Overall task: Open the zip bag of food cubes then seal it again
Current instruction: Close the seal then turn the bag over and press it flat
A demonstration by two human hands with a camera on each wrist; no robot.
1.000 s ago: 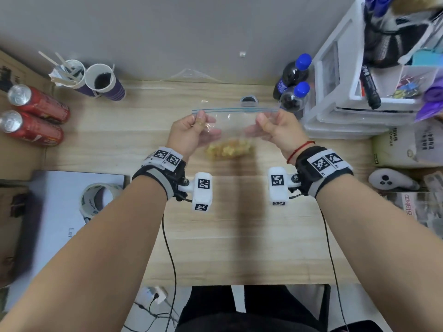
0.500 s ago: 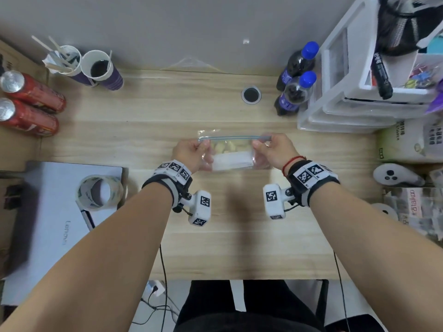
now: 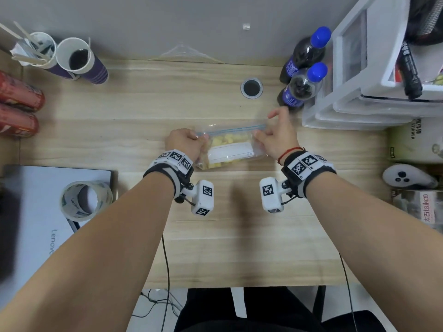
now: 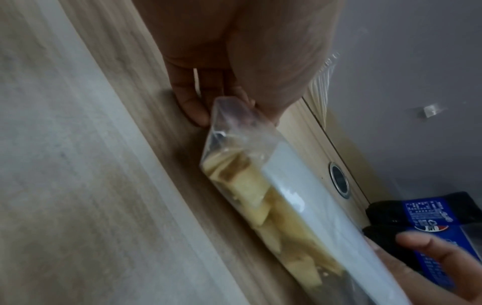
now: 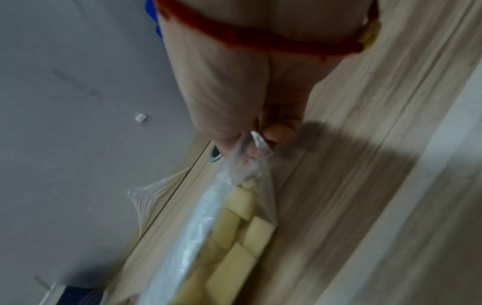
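A clear zip bag (image 3: 230, 149) with a blue zip strip and a white label holds yellow food cubes (image 3: 224, 141). It is low over the wooden desk (image 3: 143, 111), between my two hands. My left hand (image 3: 197, 138) grips its top left corner, with the fingers curled around the plastic (image 4: 229, 103). My right hand (image 3: 260, 135) pinches the top right corner (image 5: 254, 138), and its other fingers are lifted and spread. The zip strip runs straight from hand to hand. I cannot tell whether it is sealed. The cubes (image 5: 242, 231) are piled at the bottom of the bag (image 4: 260, 185).
Two blue-capped bottles (image 3: 304, 77) and a white drawer unit (image 3: 354, 101) stand close to my right hand. A cable hole (image 3: 251, 88) lies behind the bag. Paper cups (image 3: 79, 58) and red cans (image 3: 19, 109) stand far left. A tape roll (image 3: 84, 200) rests on a laptop (image 3: 31, 212).
Both hands have brought the bag down from in the air at the back to low over the desk, nearer me. My right hand's fingers have spread and lifted.
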